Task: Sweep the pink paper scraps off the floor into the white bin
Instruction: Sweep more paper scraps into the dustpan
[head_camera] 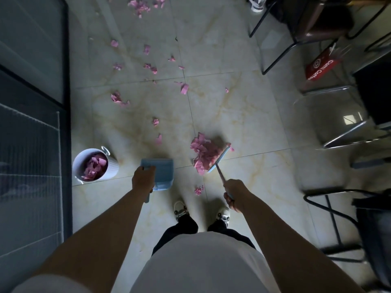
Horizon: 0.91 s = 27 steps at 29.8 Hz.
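Two hands busy: left hand (pixel 143 177) grips blue dustpan (pixel 161 173), right hand (pixel 234 192) grips broom (pixel 220 154). Pink scraps (pixel 204 152) piled against bristles. White bin (pixel 94 164) near floor's left edge.

Hands (pixel 143 178) gripping dustpan (pixel 161 172), broom (pixel 219 160)

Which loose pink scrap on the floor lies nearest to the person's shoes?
The small crumpled scrap lying alone just ahead of the shoes, between dustpan and broom handle; other scraps lie farther ahead.

red bag (pixel 321 67) | white print "Cotti Coffee", last letter cut off
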Available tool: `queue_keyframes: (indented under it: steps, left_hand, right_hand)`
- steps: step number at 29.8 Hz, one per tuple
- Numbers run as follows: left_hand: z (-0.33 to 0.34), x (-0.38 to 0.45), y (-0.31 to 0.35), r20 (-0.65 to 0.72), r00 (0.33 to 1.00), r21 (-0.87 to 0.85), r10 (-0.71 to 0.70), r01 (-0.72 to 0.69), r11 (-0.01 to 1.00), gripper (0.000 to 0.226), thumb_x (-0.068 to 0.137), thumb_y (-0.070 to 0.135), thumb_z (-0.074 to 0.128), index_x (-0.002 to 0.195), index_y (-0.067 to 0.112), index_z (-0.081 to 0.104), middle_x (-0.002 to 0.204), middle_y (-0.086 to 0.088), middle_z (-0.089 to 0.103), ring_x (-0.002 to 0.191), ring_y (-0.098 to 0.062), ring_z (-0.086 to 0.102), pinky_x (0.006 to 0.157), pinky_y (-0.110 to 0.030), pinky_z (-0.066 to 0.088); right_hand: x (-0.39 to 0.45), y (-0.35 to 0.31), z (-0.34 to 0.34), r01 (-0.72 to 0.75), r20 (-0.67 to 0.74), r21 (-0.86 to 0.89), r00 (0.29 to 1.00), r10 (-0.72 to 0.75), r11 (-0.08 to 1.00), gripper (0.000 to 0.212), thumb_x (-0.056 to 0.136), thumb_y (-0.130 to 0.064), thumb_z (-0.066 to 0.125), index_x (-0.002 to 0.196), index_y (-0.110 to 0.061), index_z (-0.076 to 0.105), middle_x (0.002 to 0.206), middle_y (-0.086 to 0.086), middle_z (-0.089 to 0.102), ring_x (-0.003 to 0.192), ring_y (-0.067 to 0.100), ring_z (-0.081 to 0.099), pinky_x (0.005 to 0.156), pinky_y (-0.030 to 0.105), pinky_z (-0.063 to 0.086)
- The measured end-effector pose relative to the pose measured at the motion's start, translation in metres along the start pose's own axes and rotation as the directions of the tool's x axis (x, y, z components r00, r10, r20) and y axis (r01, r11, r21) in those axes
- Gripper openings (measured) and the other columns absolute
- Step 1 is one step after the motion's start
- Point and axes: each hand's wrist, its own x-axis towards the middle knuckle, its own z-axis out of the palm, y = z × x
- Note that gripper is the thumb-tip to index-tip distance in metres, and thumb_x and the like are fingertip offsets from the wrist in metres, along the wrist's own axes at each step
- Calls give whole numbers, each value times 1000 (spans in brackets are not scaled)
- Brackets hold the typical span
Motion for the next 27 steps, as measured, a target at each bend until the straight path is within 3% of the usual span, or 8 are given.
queue_keyframes:
  steps: [2, 6, 9, 17, 20, 22, 26, 27]
  left_hand:
    - [3, 0, 2, -11, 1000, -11, -5, 5, 1000, 40, 90, 37, 50, 111, 3, 56, 83, -16, 58, 47, -23, 50, 38, -25, 37]
    - [16, -6, 10, -25, 1000, -67, -18, 16, 998, 39, 89, 35, 53, 109, 2, 58, 80, -16, 58, 46, -25, 50, 43, -26, 40]
    - [27, -20, 16, -43, 999, -113, -24, 19, 993, 34, 89, 29, 56, 108, 2, 58, 80, -17, 58, 47, -25, 48, 43, -26, 39]
    - [62, -67, 18, -101, 986, -233, -130, 104, 967, 26, 89, 22, 56, 107, 3, 58, 66, -11, 54, 46, -22, 44, 42, -24, 38]
    - [79, -91, 13, -175, 962, -134, -212, 190, 973, 34, 91, 19, 54, 121, 4, 58, 99, -20, 66, 77, -32, 63, 72, -38, 56]
    - [99, -117, 6, -233, 934, -108, -269, 250, 962, 40, 93, 19, 53, 130, 5, 55, 123, -20, 62, 108, -37, 61, 93, -41, 51]
    - [125, -156, -13, -348, 910, 60, -225, 261, 963, 36, 96, 32, 48, 114, 5, 62, 118, -20, 64, 111, -40, 58, 91, -39, 46]
    - [131, -166, -18, -368, 904, 67, -216, 258, 964, 35, 96, 32, 48, 111, 5, 63, 116, -21, 65, 109, -40, 59, 89, -39, 46]
  right_hand:
    - [-1, 1, -15, 27, -22, -56, 999, -28, 998, 12, 93, -10, 41, 82, -11, 46, 61, 4, 41, 36, 11, 40, 40, 18, 29]
    - [0, -2, -51, 67, -90, -146, 993, -81, 987, 12, 91, -7, 44, 79, -6, 47, 59, 9, 39, 26, 12, 32, 39, 14, 22]
    - [15, -13, -82, 94, -134, -232, 983, -127, 968, 14, 91, -7, 46, 78, -3, 48, 55, 10, 42, 35, 16, 36, 38, 15, 24]
    - [83, -50, -167, 134, -99, -526, 971, -217, 840, 18, 95, -6, 39, 105, 5, 49, 60, 12, 42, 44, 18, 39, 35, 15, 29]
    - [94, -57, -187, 173, 1, -656, 974, -228, 735, 32, 94, -8, 41, 122, 5, 52, 65, 7, 45, 49, 17, 42, 43, 21, 31]
    - [91, -59, -194, 247, 141, -734, 967, -214, 632, 35, 95, -9, 42, 127, 4, 51, 69, 2, 43, 55, 14, 42, 48, 23, 38]
    - [81, -50, -182, 301, 246, -761, 954, -174, 574, 9, 96, -10, 42, 97, -13, 50, 71, -1, 42, 58, 11, 41, 54, 23, 41]
    - [81, -49, -180, 320, 265, -768, 947, -180, 555, 14, 97, -10, 42, 84, -14, 47, 71, -1, 40, 58, 10, 40, 55, 22, 39]
